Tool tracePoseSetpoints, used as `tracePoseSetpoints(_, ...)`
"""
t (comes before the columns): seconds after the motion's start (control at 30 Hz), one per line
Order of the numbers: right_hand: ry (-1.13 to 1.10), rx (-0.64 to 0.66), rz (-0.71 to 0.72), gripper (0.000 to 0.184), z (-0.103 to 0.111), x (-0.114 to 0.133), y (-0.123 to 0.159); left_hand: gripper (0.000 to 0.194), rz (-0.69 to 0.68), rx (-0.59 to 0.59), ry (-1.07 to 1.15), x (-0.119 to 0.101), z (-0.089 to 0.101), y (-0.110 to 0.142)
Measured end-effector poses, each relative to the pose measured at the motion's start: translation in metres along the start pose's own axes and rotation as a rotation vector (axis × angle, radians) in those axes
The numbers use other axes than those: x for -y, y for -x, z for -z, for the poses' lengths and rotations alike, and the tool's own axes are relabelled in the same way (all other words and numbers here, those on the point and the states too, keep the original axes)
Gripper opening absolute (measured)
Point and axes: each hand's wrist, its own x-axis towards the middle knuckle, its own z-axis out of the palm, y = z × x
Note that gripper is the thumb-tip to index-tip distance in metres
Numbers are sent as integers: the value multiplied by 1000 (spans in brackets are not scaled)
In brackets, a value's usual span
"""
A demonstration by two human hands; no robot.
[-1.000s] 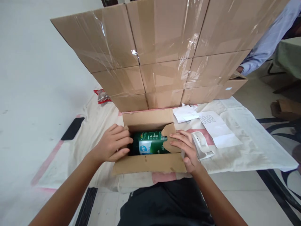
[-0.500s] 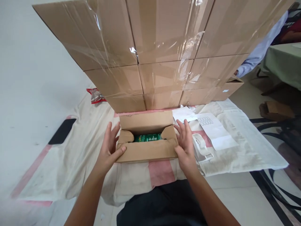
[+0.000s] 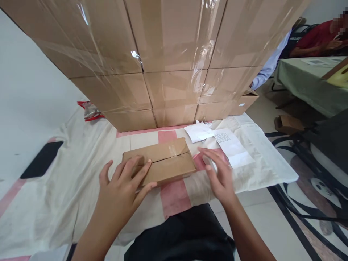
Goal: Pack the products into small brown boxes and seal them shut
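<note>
The left hand (image 3: 123,186), fingers spread wide, rests on the left end of the closed carton (image 3: 171,162) lying on the cloth (image 3: 87,156) before the stacked boxes (image 3: 176,87), while the right hand (image 3: 222,178) curves over the white tape dispenser (image 3: 210,162), though from where I stand I cannot tell if its fingers grip it.

None legible: carton label (image 3: 241,104), paper print (image 3: 222,137) too small.

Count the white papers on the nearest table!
2: one smaller-looking sheet near the stacked cartons, and one printed sheet beyond the right hand. Others may be hidden underneath.
</note>
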Motion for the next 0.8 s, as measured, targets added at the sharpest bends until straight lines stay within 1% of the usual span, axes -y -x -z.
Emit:
tracePoseSetpoints(0.03,51,-75,-56,32,15,-4,7,37,-30,-41,-22,-7,2,-1)
tracePoseSetpoints(0.07,105,-137,-126,28,30,-9,14,28,-106,-97,-20,-15,3,-2)
tracePoseSetpoints(0.1,156,-169,-208,25,43,-15,20,20,-224,-160,16,-25,2,-3)
tracePoseSetpoints(0.13,193,-172,-294,24,55,-21,25,12,-367,-211,93,-36,-3,-5)
tracePoseSetpoints(0.17,206,-156,-372,24,65,-28,29,8,-505,-237,206,-51,-12,-8)
tracePoseSetpoints(0.2,194,-117,-439,26,71,-33,31,5,-613,-234,342,-68,-25,-12)
tracePoseSetpoints(0.23,164,-65,-496,27,76,-38,32,5,-658,-177,486,-87,-41,-19)
tracePoseSetpoints(0.27,124,-8,-547,29,78,-42,31,15,-609,-98,584,-106,-62,-27)
tracePoseSetpoints(0.3,80,43,-600,31,78,-45,29,33,-516,-38,638,-126,-84,-36)
tracePoseSetpoints(0.33,37,86,-663,32,78,-48,26,57,-451,-4,672,-144,-107,-46)
tracePoseSetpoints(0.37,1,120,-733,33,76,-49,23,78,-384,52,679,-159,-129,-56)
tracePoseSetpoints(0.4,-24,140,-802,34,75,-51,21,93,-326,80,691,-170,-150,-66)
tracePoseSetpoints(0.43,-39,148,-862,34,74,-52,18,102,-283,93,709,-178,-167,-74)
tracePoseSetpoints(0.47,-46,156,-908,34,73,-53,15,107,-249,99,729,-183,-181,-80)
tracePoseSetpoints(0.5,-47,168,-937,34,72,-54,13,108,-228,98,754,-185,-190,-84)
tracePoseSetpoints(0.53,-45,182,-950,35,72,-55,11,107,-217,97,780,-184,-197,-86)
tracePoseSetpoints(0.6,-43,204,-965,36,71,-56,8,104,-201,111,822,-182,-200,-86)
tracePoseSetpoints(0.7,-48,227,-988,41,68,-59,7,102,-173,140,844,-178,-196,-84)
tracePoseSetpoints(0.8,-3,230,-955,49,63,-61,10,101,-167,122,833,-179,-193,-84)
